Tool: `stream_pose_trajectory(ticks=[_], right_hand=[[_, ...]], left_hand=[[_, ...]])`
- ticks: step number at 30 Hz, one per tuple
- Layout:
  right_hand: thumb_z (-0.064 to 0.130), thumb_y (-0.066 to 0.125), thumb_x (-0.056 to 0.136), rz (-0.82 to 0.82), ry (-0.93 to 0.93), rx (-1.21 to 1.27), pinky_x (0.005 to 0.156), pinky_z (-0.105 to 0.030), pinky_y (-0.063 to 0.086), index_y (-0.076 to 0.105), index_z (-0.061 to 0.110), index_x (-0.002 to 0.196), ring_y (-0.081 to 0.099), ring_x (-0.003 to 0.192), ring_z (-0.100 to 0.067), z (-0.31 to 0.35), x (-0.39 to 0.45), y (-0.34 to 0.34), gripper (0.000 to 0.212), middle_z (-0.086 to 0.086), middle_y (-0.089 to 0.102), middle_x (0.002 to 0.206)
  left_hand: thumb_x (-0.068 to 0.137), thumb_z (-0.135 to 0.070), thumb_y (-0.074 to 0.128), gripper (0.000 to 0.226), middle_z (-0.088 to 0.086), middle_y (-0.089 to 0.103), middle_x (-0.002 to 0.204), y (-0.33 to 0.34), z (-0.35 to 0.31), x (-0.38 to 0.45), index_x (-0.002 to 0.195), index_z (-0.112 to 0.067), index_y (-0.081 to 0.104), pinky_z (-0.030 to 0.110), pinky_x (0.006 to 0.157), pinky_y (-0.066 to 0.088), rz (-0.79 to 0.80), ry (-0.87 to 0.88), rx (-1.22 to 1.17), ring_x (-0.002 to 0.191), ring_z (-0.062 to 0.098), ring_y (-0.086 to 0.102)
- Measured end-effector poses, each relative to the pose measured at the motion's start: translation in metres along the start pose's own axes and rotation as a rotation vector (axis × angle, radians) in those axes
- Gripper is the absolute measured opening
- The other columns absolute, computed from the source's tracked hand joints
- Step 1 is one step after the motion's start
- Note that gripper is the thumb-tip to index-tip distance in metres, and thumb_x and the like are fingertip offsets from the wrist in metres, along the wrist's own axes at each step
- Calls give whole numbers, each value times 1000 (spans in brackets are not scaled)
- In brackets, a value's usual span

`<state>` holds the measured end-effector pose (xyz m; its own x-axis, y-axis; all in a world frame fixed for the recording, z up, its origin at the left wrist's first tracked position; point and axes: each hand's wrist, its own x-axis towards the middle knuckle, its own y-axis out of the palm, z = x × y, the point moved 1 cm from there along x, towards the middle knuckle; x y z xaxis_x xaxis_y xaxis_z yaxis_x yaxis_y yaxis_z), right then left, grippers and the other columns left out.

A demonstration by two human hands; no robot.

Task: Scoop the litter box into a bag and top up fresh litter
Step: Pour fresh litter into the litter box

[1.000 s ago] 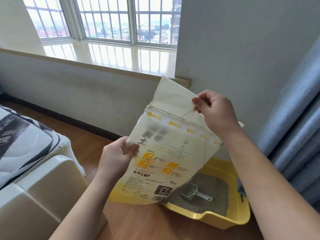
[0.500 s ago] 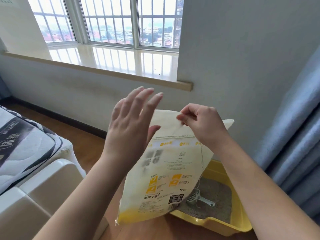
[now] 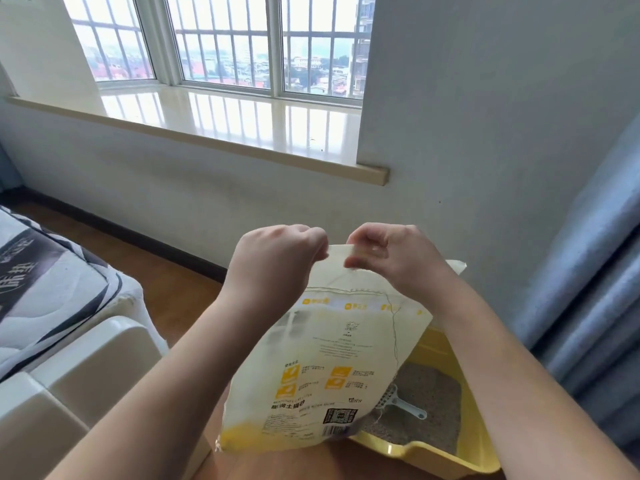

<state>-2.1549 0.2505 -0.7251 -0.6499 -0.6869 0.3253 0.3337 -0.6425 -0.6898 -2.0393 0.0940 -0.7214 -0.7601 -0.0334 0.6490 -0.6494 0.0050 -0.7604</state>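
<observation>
The left hand [image 3: 277, 261] and the right hand [image 3: 391, 258] meet at the top flap of the litter bag [image 3: 329, 362], each with fingers curled and pinching the paper edge; the two pinches sit close together, nearly touching, with a short strip of flap showing between them. The bag hangs from that grip, upright and slightly tilted, its printed face toward the camera and its yellow bottom just above the wooden floor [image 3: 173, 299]. A stitched seam with a loose thread runs across below the flap and down the right side.

This looks like the top-up step: the hands seem set to open the bag's mouth. The next move likely calls for pulling the two pinches apart, or tearing along the seam, with a steady hold so the weight does not swing, then tipping the opening over the box.

The yellow litter box [image 3: 433, 455] stands on the floor below and right of the hands, against the wall beside the blue curtain [image 3: 588, 289], partly hidden behind the bag. Grey litter fills it, and a pale scoop [image 3: 405, 407] lies on the litter near the bag's lower right corner
</observation>
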Motion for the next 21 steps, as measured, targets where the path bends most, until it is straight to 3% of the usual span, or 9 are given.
stream_pose_trajectory(ticks=[3,5,8,13,17,21], right_hand=[[41,80,73,125,171,-201,82,-29,50,65,39,98,60,93,-7,-19,2,-8,30,18,64,90],[33,80,75,209,342,-301,78,-31,50,64,38,103,60,93,-12,-33,0,-10,32,13,62,97],[28,75,81,263,515,-402,69,-32,49,66,27,79,64,84,-19,-54,-2,-6,9,1,68,90],[37,73,80,171,550,-434,61,-34,49,66,28,64,60,68,-21,-55,0,-3,20,3,64,66],[40,70,83,230,591,-523,55,-27,38,62,29,62,54,66,-18,-29,6,-15,25,5,58,65],[40,65,87,306,593,-542,61,-28,42,69,29,76,57,76,-22,14,18,-46,16,2,62,74]], left_hand=[[68,0,79,25,-8,62,61,12,0,-4,72,-22,66,23,42,36,9,-17,-18,46,19,54],[65,1,80,28,-8,61,61,16,1,-6,73,-21,65,24,42,39,-6,-33,-16,45,19,53],[65,0,81,29,-7,61,62,19,3,-9,73,-21,64,23,42,38,6,-50,-44,44,20,52],[66,2,79,29,-6,60,64,7,9,-5,76,-20,63,28,41,42,72,-113,-65,47,22,52],[70,3,78,25,-4,60,65,-19,11,4,77,-17,64,28,42,41,138,-133,-74,49,23,51],[75,-1,74,18,-3,61,66,-61,10,21,78,-16,64,26,44,34,162,-169,-69,50,24,53]])
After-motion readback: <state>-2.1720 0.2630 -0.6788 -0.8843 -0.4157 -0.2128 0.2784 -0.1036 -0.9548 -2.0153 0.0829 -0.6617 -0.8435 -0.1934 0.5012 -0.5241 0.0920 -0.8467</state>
